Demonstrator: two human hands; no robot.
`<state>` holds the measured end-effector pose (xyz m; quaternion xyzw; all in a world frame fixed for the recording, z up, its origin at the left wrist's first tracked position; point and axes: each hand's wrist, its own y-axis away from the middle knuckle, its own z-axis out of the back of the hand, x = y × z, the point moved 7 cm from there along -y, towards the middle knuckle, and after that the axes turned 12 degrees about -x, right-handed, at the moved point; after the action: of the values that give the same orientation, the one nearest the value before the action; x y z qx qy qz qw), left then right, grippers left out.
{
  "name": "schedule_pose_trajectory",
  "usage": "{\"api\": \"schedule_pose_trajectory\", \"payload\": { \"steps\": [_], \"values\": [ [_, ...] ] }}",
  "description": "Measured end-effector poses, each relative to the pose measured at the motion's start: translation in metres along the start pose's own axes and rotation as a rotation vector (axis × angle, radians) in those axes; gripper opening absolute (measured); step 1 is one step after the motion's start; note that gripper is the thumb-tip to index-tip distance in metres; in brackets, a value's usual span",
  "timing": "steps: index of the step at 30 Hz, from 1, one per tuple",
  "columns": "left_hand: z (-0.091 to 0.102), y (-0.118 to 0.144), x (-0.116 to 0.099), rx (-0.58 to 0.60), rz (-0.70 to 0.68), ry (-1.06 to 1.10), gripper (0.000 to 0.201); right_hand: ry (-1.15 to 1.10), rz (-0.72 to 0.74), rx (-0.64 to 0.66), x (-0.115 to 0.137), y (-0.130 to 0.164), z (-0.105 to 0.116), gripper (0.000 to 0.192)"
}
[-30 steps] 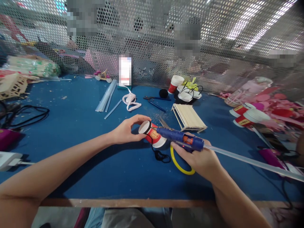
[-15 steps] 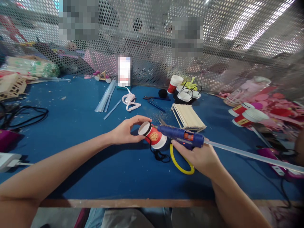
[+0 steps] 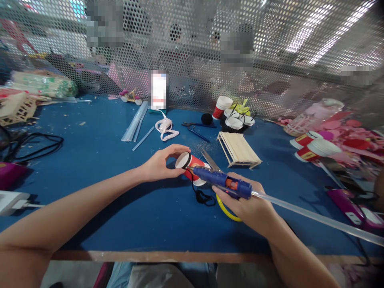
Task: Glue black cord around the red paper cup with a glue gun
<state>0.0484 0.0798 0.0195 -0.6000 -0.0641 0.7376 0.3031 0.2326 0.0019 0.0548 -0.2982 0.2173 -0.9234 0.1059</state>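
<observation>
My left hand (image 3: 165, 163) grips a red and white paper cup (image 3: 194, 163) near its rim, thumb on the near side and fingers over the far side. The cup lies tilted, and a black cord (image 3: 204, 198) runs round its rim, with the loose end bunched on the table. In my right hand (image 3: 250, 204) is a blue hot glue gun (image 3: 214, 177), a long clear glue stick (image 3: 312, 210) trailing from its back. The gun's nozzle is at the cup's rim by the cord; whether it touches, I cannot tell. Yellow-handled scissors (image 3: 211, 159) lie partly hidden under the gun and right hand.
Beyond the cup lie a small stick rack (image 3: 239, 147), pliers (image 3: 199, 125), white ribbon (image 3: 165, 128) and clear glue sticks (image 3: 135, 122). Stacked cups (image 3: 318, 150) and a purple power strip (image 3: 345, 206) are at right. A perforated metal screen (image 3: 192, 60) stands behind the blue table (image 3: 120, 224).
The glue gun has moved left and slightly down, bringing its nozzle to the cup's rim and covering more of the cup. My left hand keeps its hold, almost unmoved.
</observation>
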Motion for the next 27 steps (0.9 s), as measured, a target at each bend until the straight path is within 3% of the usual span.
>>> {"api": "schedule_pose_trajectory", "payload": {
  "steps": [15,27],
  "values": [
    [0.0026,0.0008,0.0075,-0.021,0.002,-0.028,0.056,0.009,0.017,-0.003,0.0024,0.0024,-0.0006,0.011],
    [0.0,-0.0003,-0.0011,0.016,-0.037,0.016,0.052,0.013,0.006,-0.056,0.0041,-0.0061,0.0068,0.017]
  ]
}}
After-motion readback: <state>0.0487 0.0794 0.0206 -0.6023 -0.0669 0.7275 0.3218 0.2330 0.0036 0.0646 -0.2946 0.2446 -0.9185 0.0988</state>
